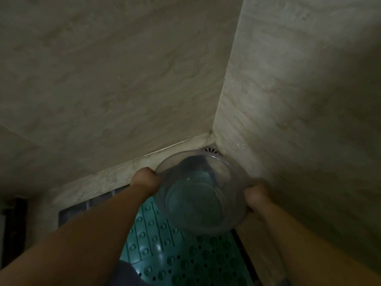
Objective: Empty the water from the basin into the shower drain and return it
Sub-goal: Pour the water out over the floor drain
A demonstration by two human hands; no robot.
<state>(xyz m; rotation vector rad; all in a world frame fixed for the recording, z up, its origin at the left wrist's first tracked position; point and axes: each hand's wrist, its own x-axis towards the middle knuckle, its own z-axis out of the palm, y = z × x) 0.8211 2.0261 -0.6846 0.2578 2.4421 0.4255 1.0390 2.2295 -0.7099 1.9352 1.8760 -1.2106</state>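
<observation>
A clear round plastic basin (203,190) is held low over the shower floor, tipped away from me toward the corner. My left hand (146,177) grips its left rim and my right hand (257,198) grips its right rim. Water shows inside the basin toward its far side. The round metal drain (210,150) sits in the floor corner, just beyond the basin's far rim and partly hidden by it.
Beige marbled walls (123,79) meet at the corner right behind the drain. A teal studded anti-slip mat (165,250) covers the floor under the basin. A pale raised ledge (99,178) runs along the left wall. The scene is dim.
</observation>
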